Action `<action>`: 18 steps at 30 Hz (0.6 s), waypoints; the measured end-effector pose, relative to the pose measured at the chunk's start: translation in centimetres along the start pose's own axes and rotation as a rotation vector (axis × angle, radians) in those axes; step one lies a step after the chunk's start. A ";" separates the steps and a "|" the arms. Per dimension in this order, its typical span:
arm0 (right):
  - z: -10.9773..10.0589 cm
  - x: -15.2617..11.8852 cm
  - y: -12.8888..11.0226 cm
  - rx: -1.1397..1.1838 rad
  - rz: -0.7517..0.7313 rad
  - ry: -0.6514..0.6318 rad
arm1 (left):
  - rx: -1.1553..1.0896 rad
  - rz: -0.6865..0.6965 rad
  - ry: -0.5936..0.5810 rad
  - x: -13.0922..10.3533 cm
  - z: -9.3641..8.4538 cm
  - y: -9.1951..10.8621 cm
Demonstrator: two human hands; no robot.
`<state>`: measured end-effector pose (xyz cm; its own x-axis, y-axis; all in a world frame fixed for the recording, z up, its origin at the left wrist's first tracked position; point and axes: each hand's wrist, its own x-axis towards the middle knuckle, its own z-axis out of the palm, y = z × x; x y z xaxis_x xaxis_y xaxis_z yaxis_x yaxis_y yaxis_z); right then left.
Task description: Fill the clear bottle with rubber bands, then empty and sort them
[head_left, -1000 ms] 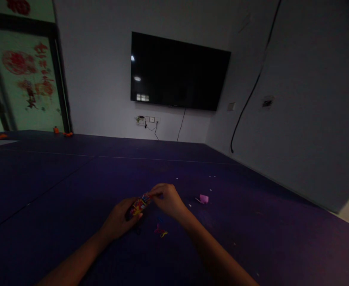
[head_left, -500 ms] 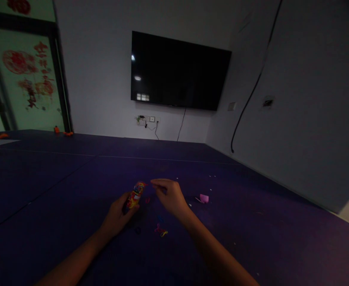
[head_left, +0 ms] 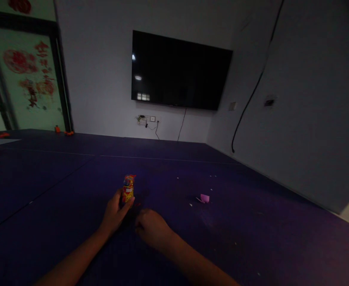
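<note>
My left hand [head_left: 116, 211] is wrapped round a small upright cylinder [head_left: 128, 188] with a bright red, yellow and blue printed surface. A red bit sticks out at its top right edge; whether it is part of the cylinder cannot be told. My right hand [head_left: 152, 226] is low over the purple floor [head_left: 168, 182], just right of and nearer than the cylinder. Its fingers are curled inward, and their tips are mostly hidden in shadow. The loose coloured elastic bands on the floor are now covered by this hand and forearm.
A crumpled pink piece [head_left: 204, 198] lies on the floor to the right, with several small white scraps around it. Far ahead, a black television [head_left: 180, 73] hangs on the wall above sockets and cables. Orange objects [head_left: 69, 133] lie by the door at the left.
My right hand has come away from the cylinder's top and dropped down and left, over the bands. My left hand has shifted the cylinder slightly left and up, standing it straighter.
</note>
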<state>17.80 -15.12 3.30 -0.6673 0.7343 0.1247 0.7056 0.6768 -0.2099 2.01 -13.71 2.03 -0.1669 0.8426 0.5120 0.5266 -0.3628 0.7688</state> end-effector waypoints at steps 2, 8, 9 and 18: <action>-0.7 -0.1 0.0 -0.072 0.049 -0.067 | 0.002 -0.003 0.000 0.0 0.0 -0.1; -2.8 -0.2 1.3 -0.143 0.205 -0.118 | -0.005 0.016 -0.019 0.0 0.1 -0.4; -2.6 -0.1 1.6 -0.120 0.156 -0.080 | -0.007 0.024 -0.017 0.0 0.2 -0.4; 0.3 0.5 3.8 -0.034 -0.278 0.066 | -0.011 0.058 -0.019 -0.1 0.2 -0.5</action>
<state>20.03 -12.22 2.26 -0.8202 0.5212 0.2357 0.5059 0.8533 -0.1263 1.95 -13.54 1.53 -0.1203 0.8273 0.5487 0.5259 -0.4157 0.7421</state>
